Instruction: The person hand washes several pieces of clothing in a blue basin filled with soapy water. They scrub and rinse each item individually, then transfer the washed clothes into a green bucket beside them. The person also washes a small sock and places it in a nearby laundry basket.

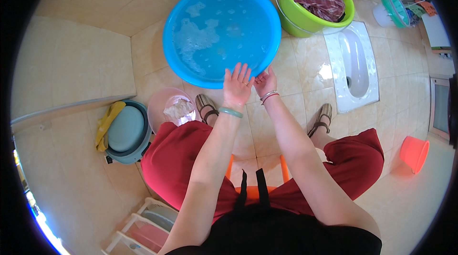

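A large round blue tub (168, 57) of water with patches of white suds stands on the tiled floor in front of me. At its near rim my left hand (238, 84) lies palm up, fingers stretched and a little apart, holding nothing. A pale green bangle circles that wrist. Close beside it on the right, my right hand (266, 83) is also turned palm up at the rim, with its fingers loosely bent and nothing visible in it. A thin bracelet sits on the right wrist. Whether either hand touches the rim is hard to make out.
A green bucket (298, 27) of clothes, including a plaid piece, stands right of the tub, near a white squat toilet (365, 97). At left are a pink basin (157, 104) with pale cloth and stacked grey-blue basins (129, 128). An orange bucket (413, 155) is far right.
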`<state>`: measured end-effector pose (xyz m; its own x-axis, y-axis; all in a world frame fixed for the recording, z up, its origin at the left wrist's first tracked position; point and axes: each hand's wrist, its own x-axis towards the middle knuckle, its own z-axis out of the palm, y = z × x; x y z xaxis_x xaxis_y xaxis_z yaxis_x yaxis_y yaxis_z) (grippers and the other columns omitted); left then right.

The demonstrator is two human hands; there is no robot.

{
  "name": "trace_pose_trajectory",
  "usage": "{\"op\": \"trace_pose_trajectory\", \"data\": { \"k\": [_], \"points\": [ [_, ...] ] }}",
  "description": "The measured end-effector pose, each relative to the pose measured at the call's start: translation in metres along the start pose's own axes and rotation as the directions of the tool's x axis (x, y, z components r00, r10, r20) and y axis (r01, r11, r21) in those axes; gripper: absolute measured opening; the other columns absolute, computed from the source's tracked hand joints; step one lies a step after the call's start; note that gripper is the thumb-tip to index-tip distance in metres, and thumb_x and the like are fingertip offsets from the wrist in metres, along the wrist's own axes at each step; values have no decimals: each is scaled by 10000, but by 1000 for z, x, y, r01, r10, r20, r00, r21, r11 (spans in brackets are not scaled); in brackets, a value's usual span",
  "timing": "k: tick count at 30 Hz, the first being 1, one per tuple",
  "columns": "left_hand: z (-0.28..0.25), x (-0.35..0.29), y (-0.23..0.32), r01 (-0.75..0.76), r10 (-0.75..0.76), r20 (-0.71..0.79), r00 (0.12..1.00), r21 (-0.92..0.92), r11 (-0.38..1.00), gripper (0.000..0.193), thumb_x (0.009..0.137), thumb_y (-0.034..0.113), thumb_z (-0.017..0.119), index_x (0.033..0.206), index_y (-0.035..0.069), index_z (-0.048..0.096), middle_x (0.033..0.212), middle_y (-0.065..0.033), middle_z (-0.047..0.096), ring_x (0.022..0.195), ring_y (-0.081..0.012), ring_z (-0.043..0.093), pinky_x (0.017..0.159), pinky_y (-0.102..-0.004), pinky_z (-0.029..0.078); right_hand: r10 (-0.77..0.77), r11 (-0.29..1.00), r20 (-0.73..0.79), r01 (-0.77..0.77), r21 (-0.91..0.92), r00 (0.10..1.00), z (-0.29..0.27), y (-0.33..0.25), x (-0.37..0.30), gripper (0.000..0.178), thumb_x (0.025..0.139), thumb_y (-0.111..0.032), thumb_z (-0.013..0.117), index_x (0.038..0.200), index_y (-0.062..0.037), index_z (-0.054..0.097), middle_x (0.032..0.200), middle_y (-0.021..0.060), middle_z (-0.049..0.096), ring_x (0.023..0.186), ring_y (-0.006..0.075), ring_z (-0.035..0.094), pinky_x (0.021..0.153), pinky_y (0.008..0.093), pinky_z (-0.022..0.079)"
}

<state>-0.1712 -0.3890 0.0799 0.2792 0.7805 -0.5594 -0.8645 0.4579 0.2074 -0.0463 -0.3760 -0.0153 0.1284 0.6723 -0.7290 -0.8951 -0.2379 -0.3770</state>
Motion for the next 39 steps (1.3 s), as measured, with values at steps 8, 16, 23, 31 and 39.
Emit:
{"op": "trace_pose_trajectory", "data": {
  "k": [8,16,23,31,39],
  "points": [
    [-1,-22,-15,124,-122,-66,990,28,992,590,999,556,299,1491,230,314,1581,-70,210,1470,-302,113,1112,-660,82,-3,997,-24,1,-75,1000,-23,-10,-26,449,940,-513,523,1037,-84,617,1043,72,656,969,231,598,842,389,486],
    [-11,-29,-28,131,-124,-56,991,144,981,591,999,547,321,1495,226,302,1578,-81,213,1468,-294,122,1106,-660,114,-11,998,-117,5,-56,993,-73,-32,-53,366,910,-433,623,1085,-112,605,1052,60,655,952,224,595,832,389,478],
    [7,-35,-54,178,-176,-29,984,194,965,598,1000,532,342,1511,231,265,1581,-86,205,1466,-291,132,1118,-644,112,-31,989,-169,5,-150,985,-123,-70,-69,355,910,-418,630,1079,-105,624,1031,46,675,987,220,603,906,407,469],
    [24,-29,-76,204,-205,-23,978,278,939,586,1012,499,335,1515,210,251,1579,-96,209,1466,-291,137,1133,-634,77,-82,979,-280,24,-204,957,-174,-110,-91,326,904,-363,647,1067,-81,625,918,68,687,767,197,627,706,351,506],
    [40,-21,-132,297,-309,-9,951,301,906,593,1013,508,316,1519,207,242,1588,-92,190,1476,-282,106,1139,-624,48,-96,973,-298,26,-230,950,-228,-158,-117,352,918,-434,591,964,-90,650,809,33,670,672,166,590,647,331,478]
  ]
}}
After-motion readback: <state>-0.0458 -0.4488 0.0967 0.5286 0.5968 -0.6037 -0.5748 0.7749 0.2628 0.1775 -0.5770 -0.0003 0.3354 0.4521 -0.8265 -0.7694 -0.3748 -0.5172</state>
